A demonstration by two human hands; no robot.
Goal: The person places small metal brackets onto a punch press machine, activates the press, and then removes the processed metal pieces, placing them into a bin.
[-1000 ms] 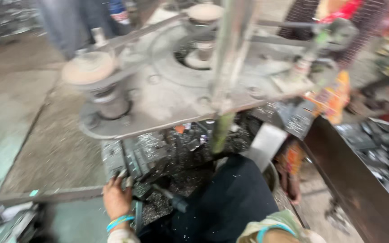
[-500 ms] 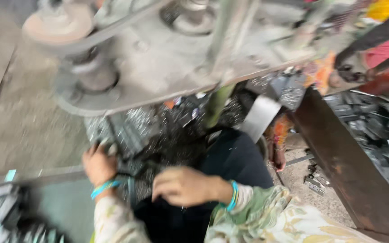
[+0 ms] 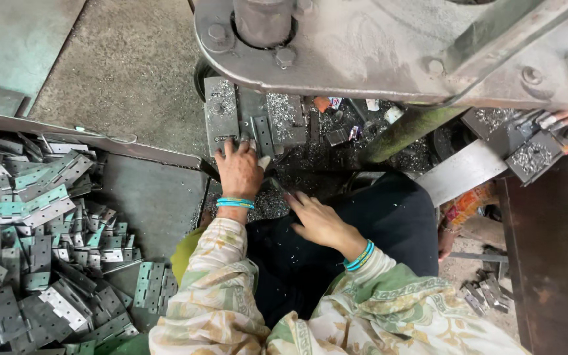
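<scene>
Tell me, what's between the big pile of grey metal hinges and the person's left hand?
In the head view, a bare stretch of flat grey metal tray lies between the pile of grey metal hinges and the left hand, then the tray's raised edge.

A small grey metal hinge plate [image 3: 262,135] is lying flat on the machine's low work bed, far from the seated person and just under the overhanging press body. It is standing lengthwise, its long side running near to far, with small holes showing along its face. Silvery metal shavings are lying scattered around it. The fingertips of the left hand [image 3: 238,169] are touching its near end, covering that edge
</scene>
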